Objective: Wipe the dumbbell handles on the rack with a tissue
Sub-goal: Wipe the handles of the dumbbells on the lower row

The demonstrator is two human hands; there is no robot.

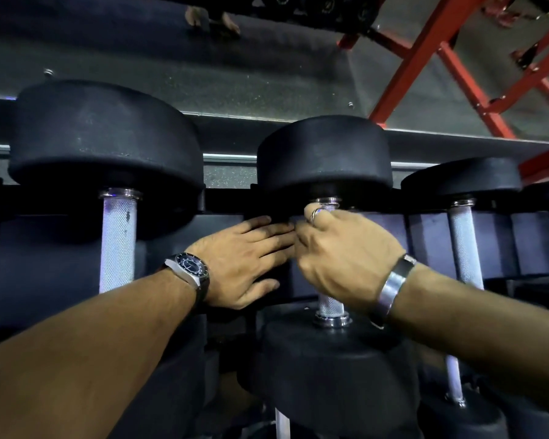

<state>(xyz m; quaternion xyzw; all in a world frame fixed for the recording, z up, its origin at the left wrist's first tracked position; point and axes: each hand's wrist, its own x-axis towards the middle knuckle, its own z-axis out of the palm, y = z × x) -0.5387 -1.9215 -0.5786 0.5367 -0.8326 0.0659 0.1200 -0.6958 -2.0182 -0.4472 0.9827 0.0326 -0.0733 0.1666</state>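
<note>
Here, looking down over my arms, I see the right hand (346, 258) curled round the knurled chrome handle (330, 304) of the middle black rubber dumbbell (324, 153), a ring on one finger, a steel bracelet (393, 288) at the wrist; only a short length of bar shows below the fist, above the lower collar. The tissue I cannot make out (if it is there, the fingers hide it). The left hand (244, 264), with a dark-dialled wristwatch (189, 267), lies flat with straight fingers, holding nothing, its tips touching the right hand's knuckles just beside the handle. To the left stands a larger black dumbbell (105, 137) with its long knurled handle (118, 242) bare and well apart from both hands; the gap between the two handles is open but dark. To the right a thinner chrome handle (463, 242) stands near the right wrist, a narrow gap between them. The dark rack rail (229, 198) runs behind the heads, and a red steel frame (441, 58) crosses the upper right corner.
</note>
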